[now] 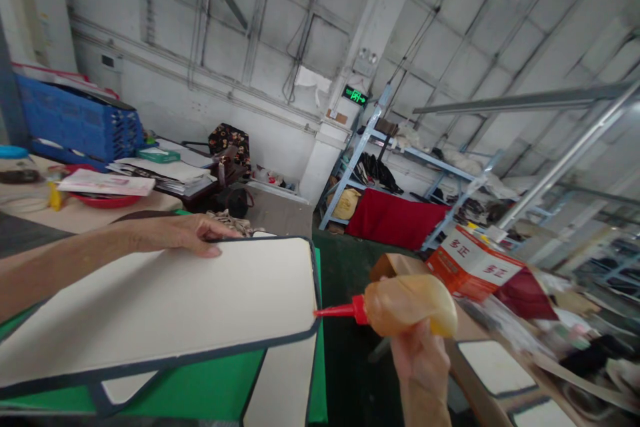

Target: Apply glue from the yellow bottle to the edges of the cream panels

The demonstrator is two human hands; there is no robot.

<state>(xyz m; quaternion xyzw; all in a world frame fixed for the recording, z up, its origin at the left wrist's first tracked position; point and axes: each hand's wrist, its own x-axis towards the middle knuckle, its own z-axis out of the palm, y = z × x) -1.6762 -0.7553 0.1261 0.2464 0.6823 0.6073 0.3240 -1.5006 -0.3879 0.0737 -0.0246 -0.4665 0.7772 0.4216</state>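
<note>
Right grip (421, 350) clasps the bottle (407, 303), its red nozzle (336, 311) at the panel (200, 300)'s right edge, near the green counter (205, 383)'s right edge; left grip (197, 235) pinches the panel's far edge.

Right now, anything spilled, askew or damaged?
No clear spill on the board where the red tip of the bottle sits at its edge. One oddity: the white sheet on the back wall looks ragged, its lower edge apparently torn.

Bare left grip (187, 235), bare forearm (75, 259), bare right grip (420, 360)
</note>
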